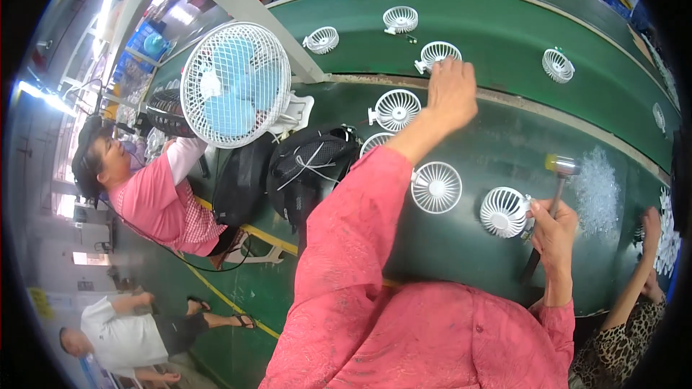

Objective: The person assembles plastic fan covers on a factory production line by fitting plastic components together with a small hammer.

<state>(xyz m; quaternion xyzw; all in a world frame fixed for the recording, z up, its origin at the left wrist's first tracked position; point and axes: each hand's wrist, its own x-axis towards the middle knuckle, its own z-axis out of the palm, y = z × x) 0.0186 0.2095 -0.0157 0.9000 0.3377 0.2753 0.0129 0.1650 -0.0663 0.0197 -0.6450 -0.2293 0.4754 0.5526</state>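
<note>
My left hand [451, 94] reaches over the far green belt, its fingertips closed at the lower edge of a small white fan head [437, 51]. My right hand [555, 234] pinches another small white fan head [502, 212] by its side joint, above the green work surface. A mallet [563, 166] with a yellow-tipped metal head has its dark handle passing behind my right hand; whether that hand grips it too I cannot tell. Between my arms lies a fan head [437, 187] with a round grille. Another fan head [398, 109] lies left of my left forearm, a third partly hidden beneath it.
Beside the mallet lies a heap of small clear pieces [598, 191]. More fan heads [558, 65] rest on the belt. A large white fan with blue blades [236, 86] and a black backpack [306, 166] stand at left. A co-worker's hand [651, 230] is at the right.
</note>
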